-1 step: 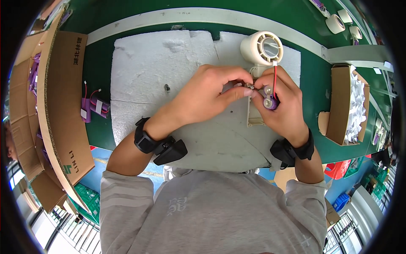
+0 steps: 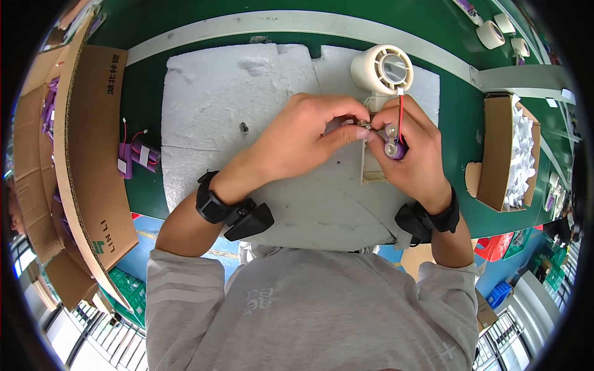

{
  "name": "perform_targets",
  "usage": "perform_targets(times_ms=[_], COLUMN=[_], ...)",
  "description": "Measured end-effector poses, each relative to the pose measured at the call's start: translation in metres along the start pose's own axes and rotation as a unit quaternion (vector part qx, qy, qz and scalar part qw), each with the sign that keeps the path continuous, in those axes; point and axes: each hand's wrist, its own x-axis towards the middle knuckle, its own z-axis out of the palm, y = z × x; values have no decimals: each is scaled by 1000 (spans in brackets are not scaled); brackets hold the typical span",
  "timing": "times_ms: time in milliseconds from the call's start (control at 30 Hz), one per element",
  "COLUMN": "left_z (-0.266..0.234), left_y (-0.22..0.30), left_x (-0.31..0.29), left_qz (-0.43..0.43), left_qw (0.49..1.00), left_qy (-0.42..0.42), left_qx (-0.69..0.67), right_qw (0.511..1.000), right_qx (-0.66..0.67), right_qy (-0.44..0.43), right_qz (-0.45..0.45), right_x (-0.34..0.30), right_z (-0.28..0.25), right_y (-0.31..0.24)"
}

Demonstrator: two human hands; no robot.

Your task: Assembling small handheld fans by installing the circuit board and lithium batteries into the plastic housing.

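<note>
A cream handheld fan (image 2: 365, 69) lies on a white foam board, its round head at the far end. Its open handle shell (image 2: 374, 177) runs toward me, partly under my right hand. My right hand (image 2: 416, 143) is closed round a purple battery pack (image 2: 398, 150), whose pale cell ends show between the fingers. A red and black wire (image 2: 401, 111) runs from the pack up to a white plug beside the fan head. With thumb and index finger, my left hand (image 2: 312, 133) pinches a small metallic and white connector (image 2: 364, 124), close against the right fingertips. Fingers hide much of it.
The foam board (image 2: 216, 93) rests on a green bench. Two purple battery packs (image 2: 136, 157) lie left of it, beside a tall cardboard box (image 2: 93, 142) with more packs. At right stands a carton (image 2: 498, 151) of white pieces. More fan parts (image 2: 490, 35) sit far right.
The fan head and the battery pack have shifted very slightly left. Both hands keep the same hold.
</note>
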Motion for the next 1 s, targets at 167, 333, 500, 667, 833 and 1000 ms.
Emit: perform_targets(times_ms=[167,333,500,667,833,1000], left_z=[2,2,3,3,-1,-1], left_y=[0,1,-1,0,5,2], left_x=[0,1,0,0,0,-1], left_qz=[-1,2,13,13,3,-24], left_qw=[1000,1000,1000,1000,1000,1000], left_qy=[2,-1,4,4,4,8], left_qx=[-12,2,2,9,30,14], right_qw=[1000,1000,998,998,999,1000], right_qx=[-9,-14,-30,-24,3,9], right_qy=[9,26,46,54,53,26], right_qz=[-4,10,8,13,0,6], right_x=[0,-2,-3,-4,-2,-1], right_z=[0,2,3,2,3,3], right_y=[1,-2,-1,-1,-2,-5])
